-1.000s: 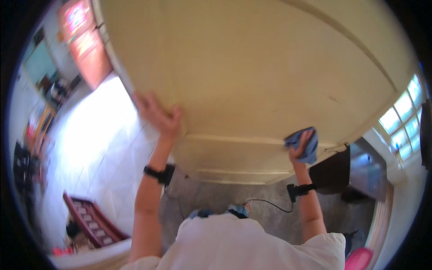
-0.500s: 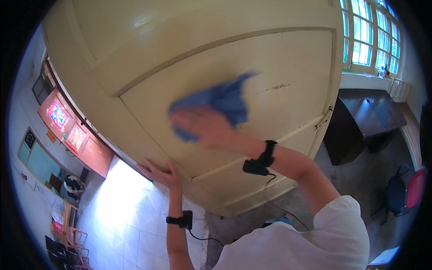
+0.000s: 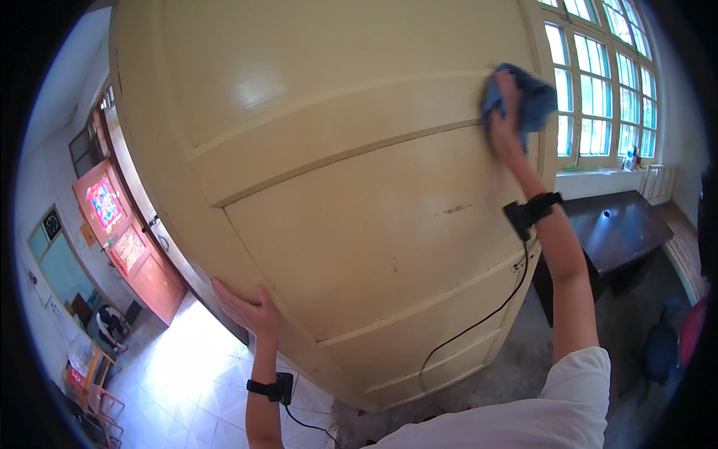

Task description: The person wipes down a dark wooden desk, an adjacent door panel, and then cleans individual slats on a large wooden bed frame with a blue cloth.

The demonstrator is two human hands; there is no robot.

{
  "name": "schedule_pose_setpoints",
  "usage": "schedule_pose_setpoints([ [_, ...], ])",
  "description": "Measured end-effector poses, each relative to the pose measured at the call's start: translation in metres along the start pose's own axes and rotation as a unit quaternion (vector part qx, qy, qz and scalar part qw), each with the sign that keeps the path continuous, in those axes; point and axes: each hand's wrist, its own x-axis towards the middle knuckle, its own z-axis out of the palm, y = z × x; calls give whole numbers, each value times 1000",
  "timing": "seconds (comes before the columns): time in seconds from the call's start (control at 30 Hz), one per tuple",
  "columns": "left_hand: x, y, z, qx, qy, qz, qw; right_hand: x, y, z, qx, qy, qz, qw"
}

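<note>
Cream panelled door [image 3: 359,239]: we find it upright, with tiled floor [image 3: 194,382] past its left edge and a dark desk [image 3: 617,224] past its right.
Blue cloth [image 3: 537,97]: we locate it high on the door's right side, near the barred window [image 3: 594,93], bunched at the right hand [image 3: 507,112].
Likely reason for cloth grip: we judge the bunching keeps the fabric under the palm against the paint.
Right fingers: folded partly over the cloth, holding it; motion blur prevents us from telling each finger's bend.
Left hand [image 3: 250,310]: laid on the door's left margin, apparently bracing the panel against the other arm's push.
Left fingers: extended, thumb set apart, grasping nothing; we see contact with the door only.
Scuff mark [image 3: 455,212]: brown, below the cloth, untouched.
</note>
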Motion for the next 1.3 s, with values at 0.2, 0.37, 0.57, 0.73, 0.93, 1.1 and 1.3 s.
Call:
schedule_pose_setpoints([
  [0.2, -2, 3, 4, -24, -14, -25, 999, 47, -26, 23, -77, 47, 50, 995],
  [0.37, -5, 2, 2, -59, -15, -44, 997, 60, -198, 88, 67, -117, -183, 974],
  [0.57, -6, 3, 4, -82, -8, -19, 996, 115, -323, 149, 342, -218, -177, 897],
  [0.73, -15, -4, -1, -70, -20, -17, 997, 163, -268, 132, 386, -231, -146, 881],
  [0.93, -10, 7, 1, -88, -8, -8, 996, 184, -33, 94, -67, -26, -205, 976],
  [1.1, -18, -9, 18, -54, -4, -36, 998, 169, 75, 46, -224, 41, 242, 943],
  [1.3, -13, -4, 5, -51, -29, -22, 998, 246, -20, 99, -49, 40, -27, 998],
])
